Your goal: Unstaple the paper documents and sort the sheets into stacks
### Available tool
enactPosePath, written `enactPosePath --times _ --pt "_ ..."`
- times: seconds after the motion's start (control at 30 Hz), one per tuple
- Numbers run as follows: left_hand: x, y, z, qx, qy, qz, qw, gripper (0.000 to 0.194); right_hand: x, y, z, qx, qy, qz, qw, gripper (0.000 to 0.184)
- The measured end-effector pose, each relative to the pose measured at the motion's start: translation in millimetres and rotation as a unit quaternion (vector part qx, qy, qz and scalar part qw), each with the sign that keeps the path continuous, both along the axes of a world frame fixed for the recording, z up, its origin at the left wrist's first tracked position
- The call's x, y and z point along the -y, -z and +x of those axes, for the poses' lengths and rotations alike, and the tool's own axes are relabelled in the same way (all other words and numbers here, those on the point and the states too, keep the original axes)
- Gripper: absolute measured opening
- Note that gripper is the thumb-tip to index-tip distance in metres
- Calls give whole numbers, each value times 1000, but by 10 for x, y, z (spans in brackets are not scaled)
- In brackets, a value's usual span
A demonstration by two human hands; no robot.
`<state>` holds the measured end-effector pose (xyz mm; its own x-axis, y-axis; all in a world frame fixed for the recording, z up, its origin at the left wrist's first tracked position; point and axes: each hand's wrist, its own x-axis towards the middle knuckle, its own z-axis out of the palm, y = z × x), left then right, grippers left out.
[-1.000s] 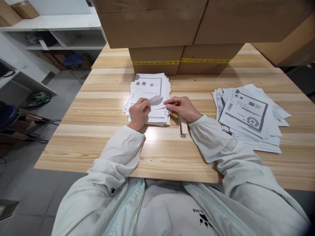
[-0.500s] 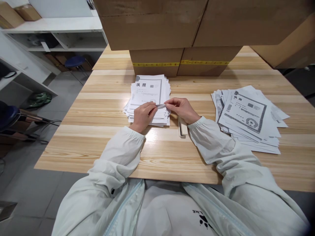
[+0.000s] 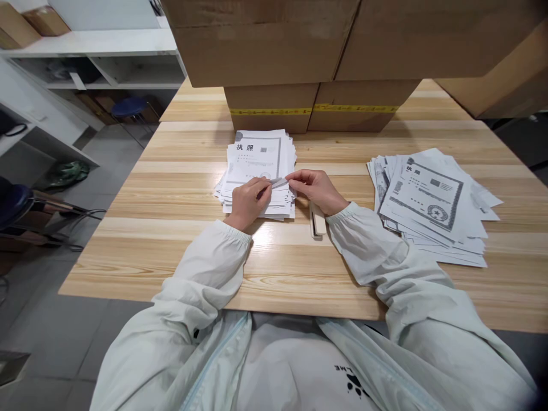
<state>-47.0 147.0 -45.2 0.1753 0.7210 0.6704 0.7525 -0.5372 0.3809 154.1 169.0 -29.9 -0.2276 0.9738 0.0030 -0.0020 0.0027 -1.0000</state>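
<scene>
A stack of printed paper sheets (image 3: 259,157) lies on the wooden table, its edges uneven. At the near edge of the top sheets, my left hand (image 3: 250,200) is closed with thumb and fingers pinching the paper. My right hand (image 3: 317,189) pinches the lifted right corner of the same paper, which curls up between both hands. How many sheets they hold I cannot tell. Partly under my right wrist lies a cream stapler (image 3: 317,222), not gripped.
To the right is a second, fanned-out pile of printed sheets (image 3: 428,200). Cardboard boxes (image 3: 274,100) with yellow tape stand stacked at the back of the table (image 3: 180,251). Left of the table are a blue stool (image 3: 129,107) and a white shelf (image 3: 107,43).
The left fingers have shifted very slightly on the paper's edge. Both hands keep their pinch; the piles and stapler have not moved.
</scene>
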Motion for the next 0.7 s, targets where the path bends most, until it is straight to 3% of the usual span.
enactPosePath --times 0.7 --pt "-18 3 -15 24 -2 -44 999 11 9 -12 -7 11 4 -4 1000 28"
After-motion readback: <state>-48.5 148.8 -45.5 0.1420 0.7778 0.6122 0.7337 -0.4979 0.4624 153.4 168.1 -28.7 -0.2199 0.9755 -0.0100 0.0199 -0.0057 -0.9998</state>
